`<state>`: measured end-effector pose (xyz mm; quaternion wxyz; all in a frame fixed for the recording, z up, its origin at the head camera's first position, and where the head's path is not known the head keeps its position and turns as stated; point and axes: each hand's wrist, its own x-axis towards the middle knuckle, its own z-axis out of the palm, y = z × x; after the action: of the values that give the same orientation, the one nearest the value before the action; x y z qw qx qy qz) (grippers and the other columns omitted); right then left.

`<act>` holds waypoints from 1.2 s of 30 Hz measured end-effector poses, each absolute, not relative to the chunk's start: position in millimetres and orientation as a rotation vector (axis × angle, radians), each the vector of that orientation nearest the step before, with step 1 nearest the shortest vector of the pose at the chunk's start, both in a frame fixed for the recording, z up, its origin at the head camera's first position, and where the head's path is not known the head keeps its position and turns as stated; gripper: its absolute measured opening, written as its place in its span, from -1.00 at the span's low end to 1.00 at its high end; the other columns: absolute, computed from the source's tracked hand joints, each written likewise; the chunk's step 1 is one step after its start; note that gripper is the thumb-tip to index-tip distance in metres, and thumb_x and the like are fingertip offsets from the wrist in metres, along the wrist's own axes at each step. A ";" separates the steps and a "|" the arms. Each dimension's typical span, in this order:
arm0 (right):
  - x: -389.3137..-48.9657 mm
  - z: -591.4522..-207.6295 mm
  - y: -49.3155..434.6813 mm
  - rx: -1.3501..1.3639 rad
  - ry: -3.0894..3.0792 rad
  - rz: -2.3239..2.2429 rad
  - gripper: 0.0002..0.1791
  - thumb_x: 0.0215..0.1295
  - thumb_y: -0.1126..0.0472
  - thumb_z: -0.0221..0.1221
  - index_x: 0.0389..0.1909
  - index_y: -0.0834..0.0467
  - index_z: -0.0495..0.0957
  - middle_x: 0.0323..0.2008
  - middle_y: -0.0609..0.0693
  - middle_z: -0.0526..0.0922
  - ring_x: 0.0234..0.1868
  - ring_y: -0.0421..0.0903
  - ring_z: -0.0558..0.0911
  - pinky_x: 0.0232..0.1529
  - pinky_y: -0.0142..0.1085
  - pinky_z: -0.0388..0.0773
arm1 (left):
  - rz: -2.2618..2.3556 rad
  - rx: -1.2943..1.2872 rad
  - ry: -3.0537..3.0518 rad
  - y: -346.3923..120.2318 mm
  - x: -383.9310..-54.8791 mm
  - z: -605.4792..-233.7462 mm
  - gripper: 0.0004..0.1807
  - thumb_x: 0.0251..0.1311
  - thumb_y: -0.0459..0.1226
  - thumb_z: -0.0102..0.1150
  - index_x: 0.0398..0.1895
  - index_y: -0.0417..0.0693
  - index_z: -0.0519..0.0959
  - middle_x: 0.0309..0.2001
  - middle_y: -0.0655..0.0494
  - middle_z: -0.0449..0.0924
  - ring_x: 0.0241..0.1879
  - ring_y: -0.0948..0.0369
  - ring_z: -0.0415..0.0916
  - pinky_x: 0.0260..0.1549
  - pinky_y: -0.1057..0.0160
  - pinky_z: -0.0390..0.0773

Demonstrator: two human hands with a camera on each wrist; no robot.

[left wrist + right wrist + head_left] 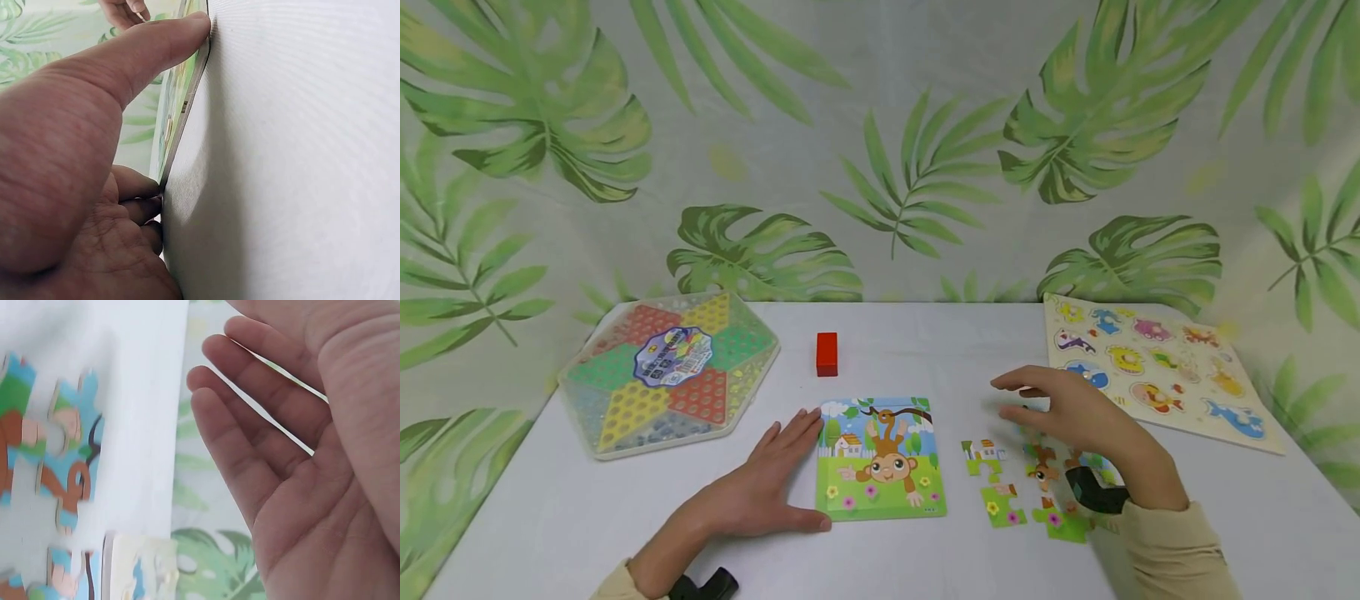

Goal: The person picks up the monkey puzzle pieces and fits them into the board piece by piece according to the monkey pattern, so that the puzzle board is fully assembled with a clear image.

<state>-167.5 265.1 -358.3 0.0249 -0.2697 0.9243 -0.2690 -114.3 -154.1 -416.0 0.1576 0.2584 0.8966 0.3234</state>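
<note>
The monkey puzzle (pixel 880 471) lies on the desk (pixel 895 567), its nine-o'clock edge touching the left hand (pixel 758 490), fingers spread, gripping nothing. Its three-o'clock edge faces a bare strip, then loose pieces (pixel 997 507) below the right hand (pixel 1075 408), fingers relaxed, holding nothing.

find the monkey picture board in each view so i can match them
Head: monkey picture board lies lower middle, right of the left hand.
Left wrist: upper middle, nearly edge-on, partly hidden by that hand.
Right wrist: not in it.
Shared landmark: leaf-print cloth, in all three.
</note>
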 end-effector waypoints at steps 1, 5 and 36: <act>-167.8 -358.8 267.9 -0.823 2.857 -0.830 -0.58 0.37 0.15 0.35 0.19 0.18 0.64 0.13 0.09 0.72 0.07 0.17 0.73 0.11 0.02 0.67 | 0.925 0.738 2.563 -154.0 -114.5 -415.7 0.32 0.01 0.21 0.50 0.64 -0.29 0.00 0.68 -0.08 -0.11 0.67 -0.08 -0.27 0.58 -0.26 -0.25; -169.1 -363.0 278.6 -0.765 2.845 -0.829 -0.56 0.36 0.15 0.36 0.21 0.21 0.63 0.14 0.11 0.71 0.10 0.18 0.71 0.14 0.01 0.66 | 0.935 0.735 2.554 -153.8 -114.8 -414.7 0.31 0.01 0.20 0.50 0.63 -0.29 0.01 0.68 -0.08 -0.10 0.67 -0.08 -0.27 0.58 -0.26 -0.25; -177.0 -381.4 325.4 -0.568 2.680 -0.827 -0.50 0.32 0.07 0.38 0.23 0.16 0.60 0.16 0.06 0.68 0.17 0.13 0.63 0.14 -0.17 0.65 | 0.927 0.743 2.578 -153.4 -112.2 -415.2 0.32 0.01 0.21 0.50 0.64 -0.29 -0.01 0.68 -0.08 -0.10 0.66 -0.08 -0.26 0.58 -0.25 -0.24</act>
<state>-177.0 325.4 -381.4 0.1396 -0.1965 0.9274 -0.2861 -112.2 -153.4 -415.2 0.1508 0.2587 0.8978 0.3229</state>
